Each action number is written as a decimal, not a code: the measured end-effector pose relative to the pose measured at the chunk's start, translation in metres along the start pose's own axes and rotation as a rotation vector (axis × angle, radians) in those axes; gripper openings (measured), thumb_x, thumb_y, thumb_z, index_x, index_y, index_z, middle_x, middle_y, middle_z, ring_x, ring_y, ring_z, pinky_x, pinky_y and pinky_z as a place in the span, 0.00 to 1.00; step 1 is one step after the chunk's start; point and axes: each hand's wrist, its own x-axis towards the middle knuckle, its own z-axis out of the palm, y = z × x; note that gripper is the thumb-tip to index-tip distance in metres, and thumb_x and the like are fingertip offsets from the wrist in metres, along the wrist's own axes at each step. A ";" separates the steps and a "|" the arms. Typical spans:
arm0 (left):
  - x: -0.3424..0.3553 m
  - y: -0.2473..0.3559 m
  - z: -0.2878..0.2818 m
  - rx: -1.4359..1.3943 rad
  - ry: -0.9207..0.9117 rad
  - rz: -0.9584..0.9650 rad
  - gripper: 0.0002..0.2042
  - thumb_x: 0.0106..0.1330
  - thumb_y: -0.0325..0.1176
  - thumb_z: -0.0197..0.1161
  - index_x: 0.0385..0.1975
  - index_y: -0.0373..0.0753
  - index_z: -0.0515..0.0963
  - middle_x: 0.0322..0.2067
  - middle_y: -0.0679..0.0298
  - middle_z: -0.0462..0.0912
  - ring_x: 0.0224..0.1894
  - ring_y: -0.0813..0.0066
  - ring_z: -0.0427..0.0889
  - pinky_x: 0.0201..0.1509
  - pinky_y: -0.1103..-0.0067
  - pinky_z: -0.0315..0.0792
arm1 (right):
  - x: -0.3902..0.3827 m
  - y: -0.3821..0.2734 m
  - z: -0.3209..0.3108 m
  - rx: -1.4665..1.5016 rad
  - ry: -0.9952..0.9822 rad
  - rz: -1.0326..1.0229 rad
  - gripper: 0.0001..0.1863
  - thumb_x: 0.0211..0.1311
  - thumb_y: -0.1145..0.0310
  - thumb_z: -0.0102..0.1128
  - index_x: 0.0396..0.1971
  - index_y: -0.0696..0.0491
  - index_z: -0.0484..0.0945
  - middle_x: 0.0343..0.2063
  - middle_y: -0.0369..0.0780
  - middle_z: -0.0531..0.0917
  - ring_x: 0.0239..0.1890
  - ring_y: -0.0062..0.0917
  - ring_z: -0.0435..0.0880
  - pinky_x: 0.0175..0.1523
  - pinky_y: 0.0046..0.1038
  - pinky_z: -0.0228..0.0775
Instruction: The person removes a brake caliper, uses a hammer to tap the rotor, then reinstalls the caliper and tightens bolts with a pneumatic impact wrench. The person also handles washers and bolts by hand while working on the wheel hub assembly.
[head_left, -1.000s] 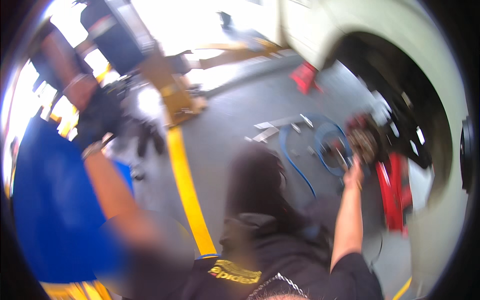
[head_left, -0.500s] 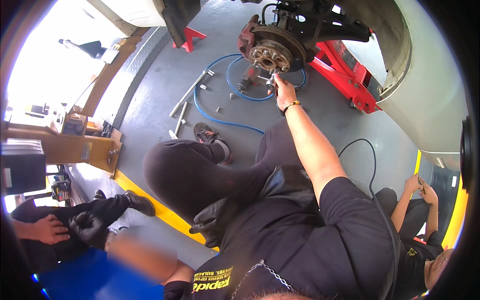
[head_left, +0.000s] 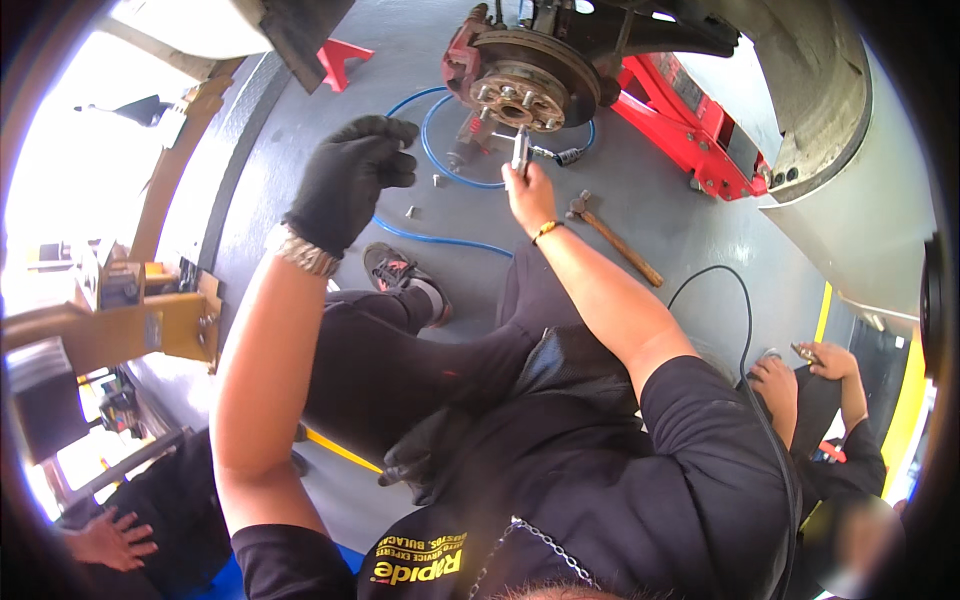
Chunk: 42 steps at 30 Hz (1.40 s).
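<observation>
Silvery metal makes up the slim, straight-sided tool [head_left: 521, 149], which stands out bright in the far middle of the scene, just on the near side of a wheel hub [head_left: 515, 98]. The bare right hand [head_left: 530, 195] has its fingers closed around the tool's near end. The hub is rusty brown, with pale studs around a dark central hole; behind it sits a worn, grey-brown brake disc [head_left: 572, 60], with a dull red caliper [head_left: 461, 62] at its left edge.

To the left, the left hand [head_left: 352, 178], in a black glove, is raised with fingers loosely bent and thumb apart, nothing visible in its grasp. A hammer [head_left: 622, 242] with a wooden handle lies on the floor right of the right wrist. A blue hose [head_left: 445, 239] curves across the floor, and a red jack [head_left: 690, 130] stands far right.

The fingers cover the tool's near end, and whether its far tip touches the hub cannot be told. The disc partly hides a red and grey object [head_left: 470, 138], its shape hard to make out. The far edge of the picture cuts off the parts above the disc.
</observation>
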 end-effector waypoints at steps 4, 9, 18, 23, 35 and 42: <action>0.045 -0.042 -0.006 0.518 -0.258 0.155 0.10 0.72 0.26 0.56 0.46 0.29 0.80 0.38 0.60 0.83 0.37 0.74 0.83 0.39 0.78 0.79 | -0.027 -0.034 0.000 0.068 0.014 -0.327 0.22 0.55 0.55 0.75 0.32 0.56 0.75 0.22 0.41 0.78 0.25 0.34 0.77 0.34 0.35 0.71; 0.062 -0.053 0.017 1.066 -0.367 0.278 0.19 0.62 0.25 0.60 0.54 0.42 0.73 0.31 0.53 0.84 0.34 0.55 0.86 0.34 0.66 0.78 | -0.035 -0.124 -0.020 0.038 -0.223 -0.234 0.22 0.48 0.59 0.80 0.34 0.58 0.79 0.31 0.48 0.80 0.33 0.42 0.80 0.40 0.39 0.72; 0.060 -0.034 0.029 0.899 -0.232 0.035 0.13 0.71 0.30 0.55 0.53 0.39 0.78 0.27 0.65 0.80 0.26 0.78 0.80 0.28 0.77 0.75 | -0.026 -0.120 -0.035 0.187 -0.266 -0.531 0.21 0.54 0.62 0.76 0.38 0.62 0.80 0.34 0.44 0.77 0.32 0.38 0.81 0.36 0.32 0.75; 0.059 -0.077 0.008 0.995 -0.137 0.107 0.10 0.72 0.36 0.54 0.42 0.38 0.79 0.24 0.58 0.81 0.27 0.62 0.82 0.29 0.69 0.75 | -0.035 -0.098 -0.030 0.028 -0.303 -0.756 0.15 0.53 0.69 0.72 0.38 0.58 0.78 0.34 0.40 0.74 0.31 0.27 0.78 0.36 0.27 0.74; 0.058 -0.055 -0.022 -0.004 0.031 -0.088 0.15 0.74 0.45 0.56 0.49 0.42 0.75 0.37 0.60 0.83 0.35 0.68 0.81 0.40 0.67 0.78 | -0.027 0.072 0.088 -0.630 -0.872 -0.314 0.11 0.66 0.69 0.58 0.46 0.54 0.77 0.49 0.50 0.72 0.49 0.47 0.82 0.52 0.44 0.77; 0.057 -0.060 -0.012 0.718 -0.139 -0.086 0.15 0.75 0.32 0.53 0.58 0.38 0.76 0.38 0.62 0.85 0.33 0.77 0.81 0.36 0.77 0.78 | -0.009 0.088 0.103 -0.748 -0.973 -0.139 0.25 0.69 0.59 0.57 0.62 0.53 0.71 0.65 0.55 0.66 0.60 0.49 0.77 0.64 0.44 0.72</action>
